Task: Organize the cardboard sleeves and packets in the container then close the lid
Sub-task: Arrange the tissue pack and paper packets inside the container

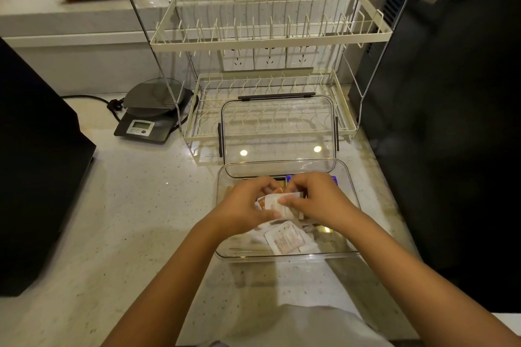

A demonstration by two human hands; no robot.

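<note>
A clear plastic container sits on the counter in front of me, its clear lid swung open and leaning back against the dish rack. Both hands are inside it. My left hand and my right hand together pinch a small stack of white and orange packets. More white packets lie loose on the container floor below. A blue packet shows at the back wall, mostly hidden by my fingers. I cannot make out cardboard sleeves clearly.
A cream two-tier dish rack stands right behind the lid. A black digital scale with its cord sits at the left. Dark appliances flank the counter on the left and right.
</note>
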